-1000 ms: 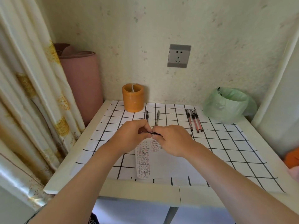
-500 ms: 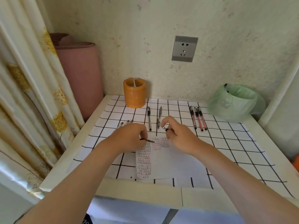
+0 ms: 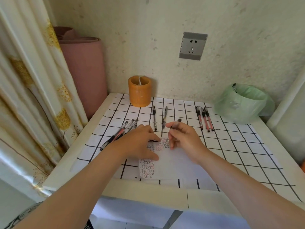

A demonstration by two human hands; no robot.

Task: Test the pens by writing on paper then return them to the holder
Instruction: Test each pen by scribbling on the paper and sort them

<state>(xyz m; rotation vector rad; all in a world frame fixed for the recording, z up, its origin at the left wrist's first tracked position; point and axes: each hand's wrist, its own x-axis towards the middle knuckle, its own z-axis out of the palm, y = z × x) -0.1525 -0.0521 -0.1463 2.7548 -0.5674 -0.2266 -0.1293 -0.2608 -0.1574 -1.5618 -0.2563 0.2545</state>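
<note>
The marked white paper sheet (image 3: 178,161) showed testing underway — loose pens (image 3: 154,118) awaited the orange cylindrical holder (image 3: 139,91); left hand (image 3: 140,142) gripped a black pen (image 3: 153,141), right hand (image 3: 183,138) pinched its apparent dark cap (image 3: 177,123).

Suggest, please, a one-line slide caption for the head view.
Right hand grips a pen above the scribbled paper, left hand pinches a dark cap; orange holder stands behind.

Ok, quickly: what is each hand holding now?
The left hand pinches a small black piece, probably a pen cap.
The right hand grips a pen.
</note>
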